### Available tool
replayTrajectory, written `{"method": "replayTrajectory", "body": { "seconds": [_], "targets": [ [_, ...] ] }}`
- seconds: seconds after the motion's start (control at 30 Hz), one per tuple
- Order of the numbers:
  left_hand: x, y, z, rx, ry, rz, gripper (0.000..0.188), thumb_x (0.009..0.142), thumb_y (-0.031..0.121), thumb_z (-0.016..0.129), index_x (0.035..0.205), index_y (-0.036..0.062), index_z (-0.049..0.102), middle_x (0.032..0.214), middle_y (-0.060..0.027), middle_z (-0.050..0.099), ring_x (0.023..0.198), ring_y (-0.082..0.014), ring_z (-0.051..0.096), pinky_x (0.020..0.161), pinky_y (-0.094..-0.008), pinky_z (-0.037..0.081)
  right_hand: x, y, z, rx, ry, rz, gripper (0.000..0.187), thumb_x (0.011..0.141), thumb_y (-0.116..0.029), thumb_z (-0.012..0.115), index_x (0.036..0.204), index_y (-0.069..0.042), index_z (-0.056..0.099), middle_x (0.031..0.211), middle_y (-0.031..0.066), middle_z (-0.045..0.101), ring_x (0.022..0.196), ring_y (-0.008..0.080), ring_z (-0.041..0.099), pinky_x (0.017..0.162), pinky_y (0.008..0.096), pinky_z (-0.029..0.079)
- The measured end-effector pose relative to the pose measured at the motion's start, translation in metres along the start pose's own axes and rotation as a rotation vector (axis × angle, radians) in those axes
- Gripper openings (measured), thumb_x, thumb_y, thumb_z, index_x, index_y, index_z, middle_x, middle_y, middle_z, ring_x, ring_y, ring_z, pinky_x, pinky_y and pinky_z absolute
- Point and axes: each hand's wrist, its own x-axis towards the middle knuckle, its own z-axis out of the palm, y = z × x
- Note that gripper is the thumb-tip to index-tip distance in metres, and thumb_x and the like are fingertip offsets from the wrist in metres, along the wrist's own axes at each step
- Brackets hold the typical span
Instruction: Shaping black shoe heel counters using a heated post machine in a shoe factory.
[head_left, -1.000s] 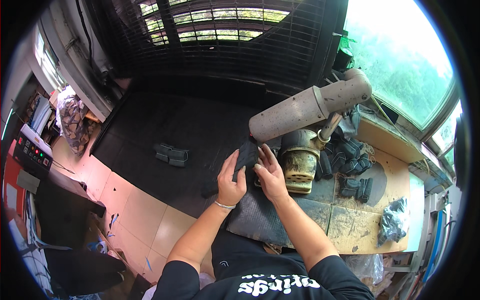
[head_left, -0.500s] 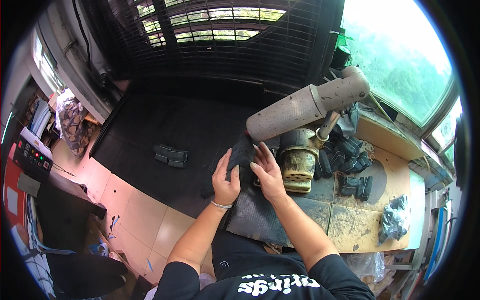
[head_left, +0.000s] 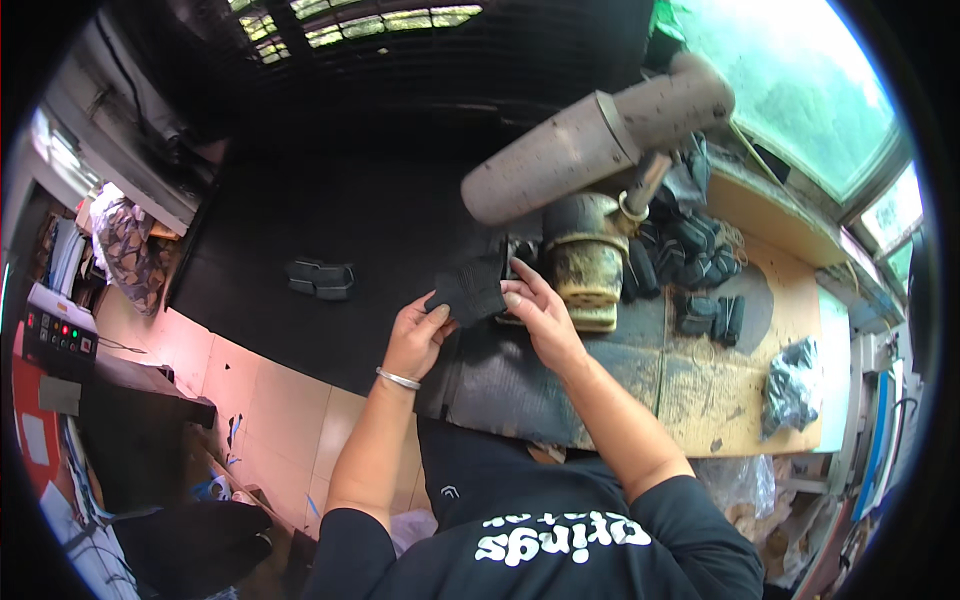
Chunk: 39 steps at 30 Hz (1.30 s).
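Both of my hands hold a small black ribbed rubber piece (head_left: 470, 288) above the front edge of a worn workbench (head_left: 700, 385). My left hand (head_left: 415, 335), with a silver bracelet on the wrist, pinches its lower left corner. My right hand (head_left: 535, 310) grips its right edge with the fingers spread along it. Just beyond my right hand stands a grimy yellowish metal machine head (head_left: 585, 270) under a large grey cylinder (head_left: 590, 140). A dark mat (head_left: 520, 380) lies on the bench under my hands.
Several black rubber pieces (head_left: 695, 255) are heaped on the bench behind the machine, and a crumpled dark bag (head_left: 795, 385) lies at its right. A pair of black pieces (head_left: 320, 278) rests on the dark floor mat to the left. A control box with lights (head_left: 55, 340) stands at far left.
My head has moved closer, so everything appears larger. Both hands have lifted the black piece slightly up and away from the bench mat, still beside the machine.
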Motion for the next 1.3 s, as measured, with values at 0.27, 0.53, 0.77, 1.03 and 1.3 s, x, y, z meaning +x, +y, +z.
{"method": "replayTrajectory", "body": {
  "seconds": [0.27,0.53,0.77,1.03,1.3],
  "targets": [
    [-0.016,-0.015,0.024,0.865,-0.330,0.032,0.035,0.088,0.001,0.060,0.122,-0.0054,0.058,0.117,-0.0146,0.065,0.105,-0.0252,0.064,0.093,-0.0330,0.050,-0.047,0.008,-0.062,-0.188,-0.091,0.277,0.076,0.083,-0.024,0.073,0.145,0.000,0.037,0.111,0.0056,0.057,0.104,0.0126,0.055,0.096,0.0289,0.042],
    [-0.031,-0.082,0.057,1.586,-0.623,0.523,0.049,0.076,-0.004,0.060,0.125,-0.0049,0.053,0.123,-0.0220,0.054,0.109,-0.0392,0.058,0.098,-0.0430,0.047,-0.074,0.019,-0.102,-1.231,-0.337,-0.069,0.081,0.072,-0.032,0.077,0.137,0.001,0.044,0.124,0.0226,0.057,0.117,0.0363,0.052,0.102,0.0430,0.040],
    [-0.018,-0.120,0.031,1.284,-0.427,0.372,0.081,0.068,0.006,0.076,0.139,-0.0031,0.039,0.129,-0.0222,0.049,0.123,-0.0402,0.045,0.106,-0.0455,0.037,-0.082,0.032,-0.103,-1.372,-0.274,-0.139,0.063,0.074,-0.017,0.070,0.132,0.001,0.049,0.121,0.0187,0.057,0.116,0.0355,0.052,0.100,0.0433,0.040],
    [-0.027,-0.131,0.023,1.254,-0.421,0.348,0.094,0.066,0.013,0.082,0.144,0.0001,0.031,0.139,-0.0230,0.041,0.134,-0.0412,0.036,0.114,-0.0482,0.027,-0.099,0.026,-0.109,-1.286,-0.277,-0.194,0.059,0.074,-0.015,0.069,0.128,0.000,0.051,0.121,0.0182,0.056,0.117,0.0356,0.051,0.102,0.0441,0.038],
    [-0.030,-0.137,0.030,1.413,-0.462,0.291,0.087,0.070,0.015,0.077,0.143,-0.0023,0.032,0.134,-0.0223,0.043,0.133,-0.0408,0.036,0.115,-0.0512,0.024,-0.110,0.035,-0.110,-1.399,-0.254,-0.179,0.072,0.075,-0.014,0.065,0.140,0.003,0.036,0.138,0.0216,0.045,0.134,0.0366,0.038,0.113,0.0477,0.028]
  ]
}}
